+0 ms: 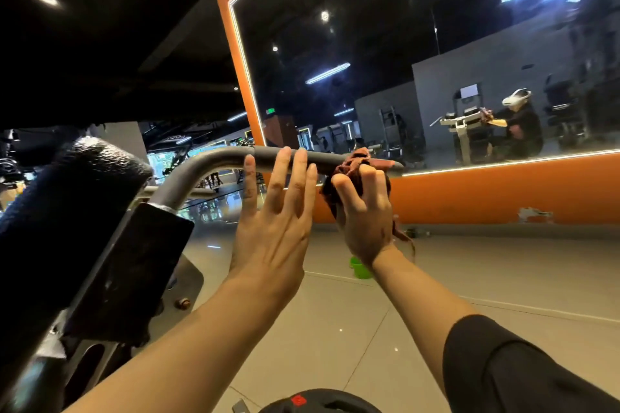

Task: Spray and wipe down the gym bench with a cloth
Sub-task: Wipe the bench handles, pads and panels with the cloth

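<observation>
A grey metal handle bar point(214, 159) of the gym machine curves up from the left and ends in a dark rubber grip point(322, 159). My right hand point(364, 211) holds a reddish-brown cloth point(352, 166) bunched around the end of that grip. My left hand point(273, 221) is raised just left of it with fingers straight, fingertips at the bar. A black padded roller point(77, 184) and a black pad point(134, 265) of the bench sit at the left.
A large mirror with an orange frame point(503, 191) stands ahead. A green bottle point(359, 268) sits on the tiled floor below my right wrist. A black weight plate point(318, 402) lies at the bottom edge. Open tiled floor spreads to the right.
</observation>
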A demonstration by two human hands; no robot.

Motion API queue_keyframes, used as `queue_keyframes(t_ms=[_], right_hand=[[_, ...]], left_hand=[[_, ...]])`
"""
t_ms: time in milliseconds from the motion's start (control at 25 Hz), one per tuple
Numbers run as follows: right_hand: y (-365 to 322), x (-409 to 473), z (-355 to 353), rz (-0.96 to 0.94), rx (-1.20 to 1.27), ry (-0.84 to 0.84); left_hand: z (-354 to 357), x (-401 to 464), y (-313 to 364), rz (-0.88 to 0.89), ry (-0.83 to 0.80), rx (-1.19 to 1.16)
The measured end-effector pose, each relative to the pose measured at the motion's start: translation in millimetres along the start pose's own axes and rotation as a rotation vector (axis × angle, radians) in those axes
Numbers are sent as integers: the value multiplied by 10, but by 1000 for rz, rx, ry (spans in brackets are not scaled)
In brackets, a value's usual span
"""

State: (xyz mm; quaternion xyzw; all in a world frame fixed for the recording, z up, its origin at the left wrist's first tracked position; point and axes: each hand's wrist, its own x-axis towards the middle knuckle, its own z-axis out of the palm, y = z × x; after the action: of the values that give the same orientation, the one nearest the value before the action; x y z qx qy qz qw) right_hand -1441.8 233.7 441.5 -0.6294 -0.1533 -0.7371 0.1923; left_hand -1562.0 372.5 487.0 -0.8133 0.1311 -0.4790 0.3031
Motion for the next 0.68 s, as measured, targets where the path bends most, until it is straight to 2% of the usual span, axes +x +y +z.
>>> queue_keyframes(t_ms=[80,120,160,280,360,600,680], right_hand=[[186,-99,1,242,-54,26],[190,-133,23,291,-53,42],[148,-153,45,251,-41,54],[28,-123,115,-25,45,14],[138,-119,133,-14,31,-15],[518,-241,26,490,-110,-66],[539,-185,5,503,-81,-35]], left_hand=[[115,4,5,-12,71,22],[150,9,9,-18,90,16],[182,25,30,-28,111,-5],[249,72,107,-60,143,-29],[272,87,113,-60,147,-39],[336,75,120,-40,183,-1],[351,90,144,-47,202,-11]])
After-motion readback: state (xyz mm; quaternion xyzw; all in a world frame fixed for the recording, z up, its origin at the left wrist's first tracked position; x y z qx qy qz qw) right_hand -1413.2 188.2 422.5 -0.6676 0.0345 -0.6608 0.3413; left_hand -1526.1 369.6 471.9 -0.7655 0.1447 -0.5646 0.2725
